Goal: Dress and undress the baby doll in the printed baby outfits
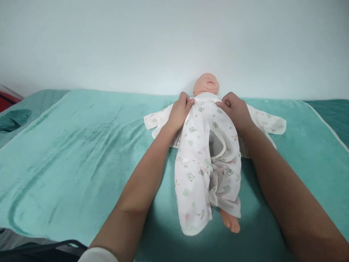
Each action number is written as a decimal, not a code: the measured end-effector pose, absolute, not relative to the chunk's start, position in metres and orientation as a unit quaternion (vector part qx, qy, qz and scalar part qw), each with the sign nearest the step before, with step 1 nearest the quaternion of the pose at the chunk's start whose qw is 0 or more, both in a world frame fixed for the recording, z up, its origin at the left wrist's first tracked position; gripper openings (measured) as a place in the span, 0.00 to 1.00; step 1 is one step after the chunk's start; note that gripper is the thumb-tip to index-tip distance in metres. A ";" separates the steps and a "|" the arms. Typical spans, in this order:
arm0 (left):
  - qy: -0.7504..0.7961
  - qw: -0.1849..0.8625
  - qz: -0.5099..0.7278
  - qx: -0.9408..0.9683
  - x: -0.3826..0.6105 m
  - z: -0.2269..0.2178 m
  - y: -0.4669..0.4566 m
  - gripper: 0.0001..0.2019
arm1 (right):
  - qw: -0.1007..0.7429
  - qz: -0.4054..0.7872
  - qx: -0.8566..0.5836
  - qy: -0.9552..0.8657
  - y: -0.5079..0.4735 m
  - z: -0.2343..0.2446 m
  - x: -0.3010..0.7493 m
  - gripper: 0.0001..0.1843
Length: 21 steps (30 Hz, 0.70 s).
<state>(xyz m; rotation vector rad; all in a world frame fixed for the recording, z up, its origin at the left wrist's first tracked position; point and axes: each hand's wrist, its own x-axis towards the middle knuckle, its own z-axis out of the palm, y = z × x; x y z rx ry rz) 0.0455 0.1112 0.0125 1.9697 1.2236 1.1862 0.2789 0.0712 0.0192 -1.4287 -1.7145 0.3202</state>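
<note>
A baby doll (206, 84) lies on its back on a teal blanket (81, 145), head toward the wall. It wears a white printed romper (196, 160), open down the front; one bare foot (231, 221) sticks out. My left hand (180, 111) is closed on the romper's fabric at the doll's shoulder, left of the neck. My right hand (236, 109) pinches the romper's other front edge at the opposite shoulder. Both romper sleeves lie spread out flat to the sides.
A pale wall (163, 40) rises right behind the doll's head. A darker teal cover (332, 112) shows at the right edge, a red object (8, 98) at far left. A dark strap or bag (49, 249) lies at the bottom left.
</note>
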 end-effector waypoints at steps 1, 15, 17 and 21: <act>0.451 0.267 0.440 0.729 0.047 0.011 0.117 0.14 | 0.425 0.131 -0.573 -0.689 0.076 0.018 0.280 0.22; 0.429 0.273 0.403 0.761 0.052 0.017 0.140 0.17 | 0.419 0.172 -0.606 -0.654 0.102 0.016 0.283 0.19; 0.417 0.253 0.409 0.772 0.053 0.019 0.137 0.16 | 0.414 0.176 -0.596 -0.665 0.096 0.020 0.281 0.20; 0.378 0.245 0.427 0.784 0.052 0.021 0.135 0.13 | 0.422 0.109 -0.520 -0.735 0.101 0.020 0.285 0.23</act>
